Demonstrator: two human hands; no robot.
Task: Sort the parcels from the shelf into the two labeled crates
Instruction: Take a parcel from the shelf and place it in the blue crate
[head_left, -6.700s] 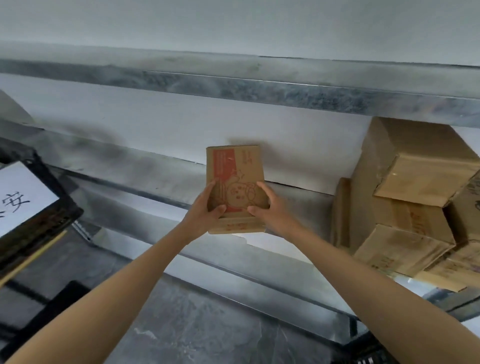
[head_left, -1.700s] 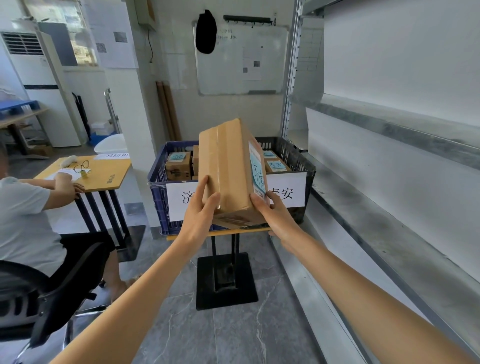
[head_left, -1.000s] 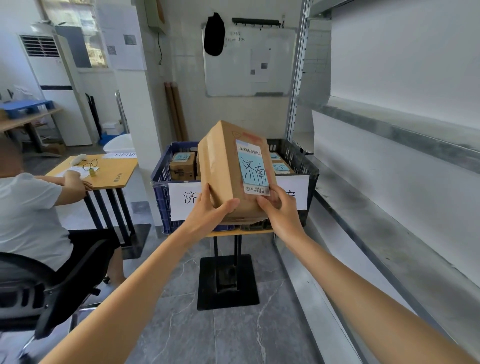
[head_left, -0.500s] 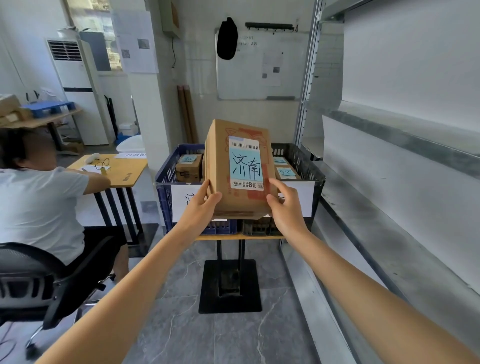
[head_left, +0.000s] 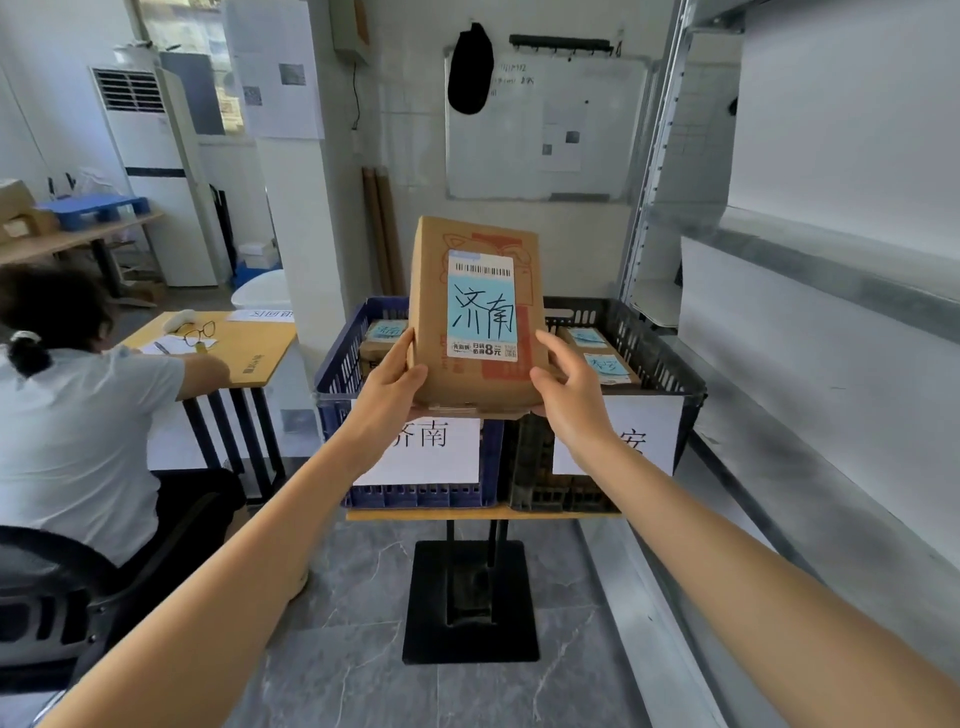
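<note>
I hold a brown cardboard parcel (head_left: 475, 306) upright in front of me, its blue label reading 济南 turned toward me. My left hand (head_left: 387, 382) grips its lower left edge and my right hand (head_left: 569, 387) its lower right edge. Behind and below it stand two crates side by side on a small stand: a blue crate (head_left: 337, 374) with a white 济南 sign, and a black crate (head_left: 654, 358) whose white sign is partly hidden by my right arm. Both hold small labelled parcels.
A metal shelf (head_left: 810, 364) runs along my right. A person (head_left: 78, 415) sits at a yellow desk (head_left: 244, 348) to the left, on a black chair (head_left: 62, 597). The stand's black base (head_left: 470, 597) rests on the grey floor.
I carried the parcel from the shelf toward the crates and turned it until its label faces me. The crates are now closer, and their signs show below the parcel.
</note>
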